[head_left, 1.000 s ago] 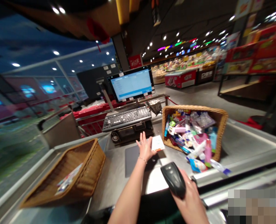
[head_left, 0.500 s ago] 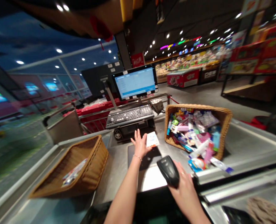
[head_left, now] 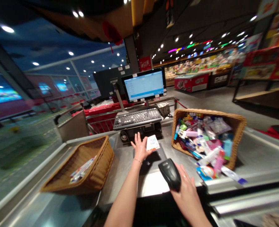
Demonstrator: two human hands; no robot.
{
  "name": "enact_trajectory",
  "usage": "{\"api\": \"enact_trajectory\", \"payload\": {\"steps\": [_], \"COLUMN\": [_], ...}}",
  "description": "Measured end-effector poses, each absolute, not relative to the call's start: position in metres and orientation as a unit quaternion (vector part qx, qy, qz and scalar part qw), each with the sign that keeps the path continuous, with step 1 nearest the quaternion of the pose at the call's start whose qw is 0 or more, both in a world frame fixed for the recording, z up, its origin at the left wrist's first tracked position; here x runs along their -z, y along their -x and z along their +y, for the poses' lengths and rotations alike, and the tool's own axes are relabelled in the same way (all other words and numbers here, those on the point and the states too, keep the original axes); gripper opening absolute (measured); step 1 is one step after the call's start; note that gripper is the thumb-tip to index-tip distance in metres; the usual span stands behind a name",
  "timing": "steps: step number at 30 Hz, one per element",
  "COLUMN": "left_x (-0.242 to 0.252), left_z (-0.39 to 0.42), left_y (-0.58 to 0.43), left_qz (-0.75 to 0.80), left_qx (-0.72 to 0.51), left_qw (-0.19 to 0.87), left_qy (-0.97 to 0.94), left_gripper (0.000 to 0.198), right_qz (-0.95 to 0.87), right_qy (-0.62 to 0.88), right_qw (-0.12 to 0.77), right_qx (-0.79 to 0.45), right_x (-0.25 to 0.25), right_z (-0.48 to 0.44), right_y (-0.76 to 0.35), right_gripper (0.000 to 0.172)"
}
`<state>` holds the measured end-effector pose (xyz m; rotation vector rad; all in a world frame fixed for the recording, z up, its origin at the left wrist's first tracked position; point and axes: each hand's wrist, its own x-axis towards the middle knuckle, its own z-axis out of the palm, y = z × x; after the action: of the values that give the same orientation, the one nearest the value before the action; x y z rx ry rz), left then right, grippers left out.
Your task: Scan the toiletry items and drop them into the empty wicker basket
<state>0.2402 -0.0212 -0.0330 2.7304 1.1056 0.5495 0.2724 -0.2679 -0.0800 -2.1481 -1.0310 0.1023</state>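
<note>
Over the middle of the metal counter, my left hand (head_left: 140, 150) holds a small flat white pack (head_left: 153, 143) with a coloured print at its thumb side; the other fingers are stretched out away from it. How the pack is pinched is partly hidden. My right hand (head_left: 186, 189) is wrapped round a black handheld barcode scanner (head_left: 170, 173), whose head tilts toward the pack. Under both lies a dark flat pad (head_left: 162, 153) on the counter.
On the right a wicker basket (head_left: 240, 135) lies tipped, with several small packaged goods spilling from its mouth. Another wicker basket (head_left: 101, 170) on the left holds a few packs. Behind stand a keyboard (head_left: 138, 118), a monitor (head_left: 144, 85) and a shopping cart (head_left: 98, 121).
My view has turned slightly left, so the counter and baskets sit further right. The pack has shifted a little left along with my left hand; the scanner stays in my right hand.
</note>
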Motion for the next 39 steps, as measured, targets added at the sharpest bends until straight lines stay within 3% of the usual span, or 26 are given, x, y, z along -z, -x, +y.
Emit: {"api": "enact_trajectory", "payload": {"steps": [26,39], "left_x": [0.024,0.028], "left_z": [0.0,0.006], "left_y": [-0.212,-0.204], "left_qz": [0.403,0.42], "left_qx": [-0.194,-0.192], "left_qw": [0.045,0.05], "left_qy": [-0.893,-0.886], "left_gripper": [0.078,0.079], "right_qz": [-0.402,-0.416], "right_qy": [0.843,0.836], "right_qw": [0.345,0.35], "right_qx": [-0.096,-0.078], "right_x": [0.05,0.063], "right_z": [-0.241,-0.24], "right_y": [-0.26,-0.256], "right_gripper": [0.061,0.06]}}
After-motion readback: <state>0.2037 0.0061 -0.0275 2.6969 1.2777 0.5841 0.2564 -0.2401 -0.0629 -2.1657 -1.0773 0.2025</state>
